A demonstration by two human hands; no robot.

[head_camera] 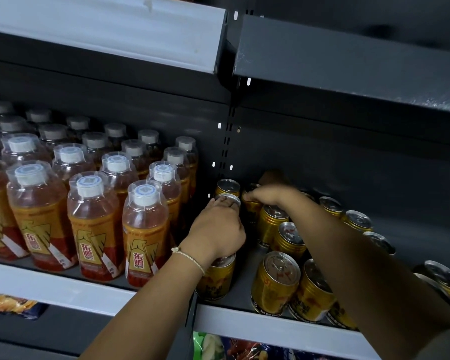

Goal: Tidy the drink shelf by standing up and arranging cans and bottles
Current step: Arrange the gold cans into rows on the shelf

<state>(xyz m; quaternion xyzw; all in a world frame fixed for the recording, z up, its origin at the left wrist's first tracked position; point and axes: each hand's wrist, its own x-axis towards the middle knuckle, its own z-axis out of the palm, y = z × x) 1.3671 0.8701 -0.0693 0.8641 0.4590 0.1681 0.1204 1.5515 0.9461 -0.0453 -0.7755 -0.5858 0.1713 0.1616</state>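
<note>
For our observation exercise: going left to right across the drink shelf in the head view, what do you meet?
Rows of orange bottles → left hand gripping a gold can → right hand on another can → a cluster of gold cans.

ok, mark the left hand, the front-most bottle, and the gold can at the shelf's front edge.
left hand (218, 229), head view: back of the hand.
front-most bottle (145, 194), head view: white cap.
gold can (279, 268), head view: silver top.

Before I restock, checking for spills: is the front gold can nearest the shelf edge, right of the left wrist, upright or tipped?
Upright. The gold can stands on its base, its silver pull-tab lid facing up.
</note>
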